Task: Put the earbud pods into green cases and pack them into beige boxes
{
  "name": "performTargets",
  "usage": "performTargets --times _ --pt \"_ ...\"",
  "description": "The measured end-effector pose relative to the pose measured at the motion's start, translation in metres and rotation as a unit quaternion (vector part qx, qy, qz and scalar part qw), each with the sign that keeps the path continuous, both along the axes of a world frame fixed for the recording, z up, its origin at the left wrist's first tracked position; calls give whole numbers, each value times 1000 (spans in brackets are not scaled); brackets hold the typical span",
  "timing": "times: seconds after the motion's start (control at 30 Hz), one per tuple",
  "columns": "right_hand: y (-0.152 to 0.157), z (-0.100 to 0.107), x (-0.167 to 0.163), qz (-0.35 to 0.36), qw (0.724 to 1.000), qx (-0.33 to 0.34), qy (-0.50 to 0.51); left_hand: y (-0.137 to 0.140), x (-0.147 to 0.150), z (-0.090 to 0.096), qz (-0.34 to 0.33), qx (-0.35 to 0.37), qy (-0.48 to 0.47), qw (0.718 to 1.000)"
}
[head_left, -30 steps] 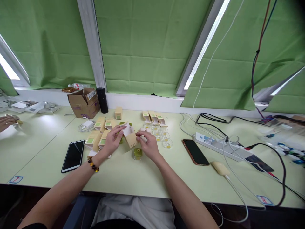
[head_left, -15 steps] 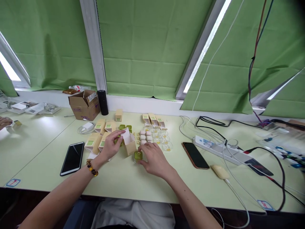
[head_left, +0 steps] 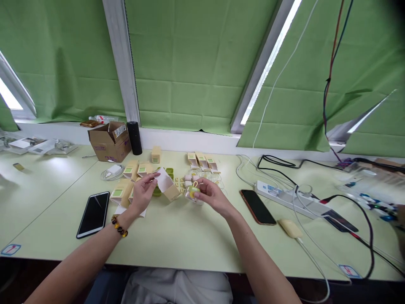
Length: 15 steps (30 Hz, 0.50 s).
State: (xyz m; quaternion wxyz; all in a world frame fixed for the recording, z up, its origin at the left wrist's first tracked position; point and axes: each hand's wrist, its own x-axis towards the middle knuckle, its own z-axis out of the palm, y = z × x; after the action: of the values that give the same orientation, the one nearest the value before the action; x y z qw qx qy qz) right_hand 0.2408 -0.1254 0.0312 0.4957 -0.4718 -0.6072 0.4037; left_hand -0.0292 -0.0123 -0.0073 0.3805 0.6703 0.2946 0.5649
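Note:
My left hand [head_left: 143, 195] is pinched on the white raised flap of a small beige carton [head_left: 171, 193], which tilts on the table with its mouth towards the hand. In my right hand [head_left: 212, 196] is a small clear container with a green lid and a yellow loop [head_left: 191, 192], gripped between thumb and fingers just right of the carton. Green pieces [head_left: 170, 172] lie behind the carton, partly hidden. Beyond the right hand sit pale pink pieces [head_left: 187, 178] and clear cups [head_left: 215, 177], and small yellow pieces [head_left: 177, 182] lie between them and the carton.
Several beige cartons [head_left: 117, 191] stand left of my left hand, others [head_left: 202, 161] at the back. A white-edged phone [head_left: 93, 214] lies left, another phone [head_left: 257, 207] right. Further right are a power strip [head_left: 286, 198], cables and a cream oblong device [head_left: 290, 228]. A cardboard box [head_left: 109, 143] stands at the back left.
My right hand has lifted the container off the table and turned it, moving slightly right and up. The carton tilts more towards my left hand. Another person's hand has left the far left edge.

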Motion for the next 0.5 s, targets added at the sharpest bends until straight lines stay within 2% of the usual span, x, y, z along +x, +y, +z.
performTargets --times 0.1,0.27,0.33,0.4,0.5 --pt "10 3 3 15 993 -16 118 0 0 1 -7 2 4 1000" --pt "28 4 -8 4 986 9 169 -2 4 -2 -26 9 16 999" --pt "35 1 -16 -19 985 49 162 -3 4 -4 -33 12 26 999" --pt "38 -5 -23 -68 981 118 139 -3 3 -6 -36 22 37 998" --pt "35 -18 -31 -170 953 245 45 -3 3 -9 -41 49 54 997"
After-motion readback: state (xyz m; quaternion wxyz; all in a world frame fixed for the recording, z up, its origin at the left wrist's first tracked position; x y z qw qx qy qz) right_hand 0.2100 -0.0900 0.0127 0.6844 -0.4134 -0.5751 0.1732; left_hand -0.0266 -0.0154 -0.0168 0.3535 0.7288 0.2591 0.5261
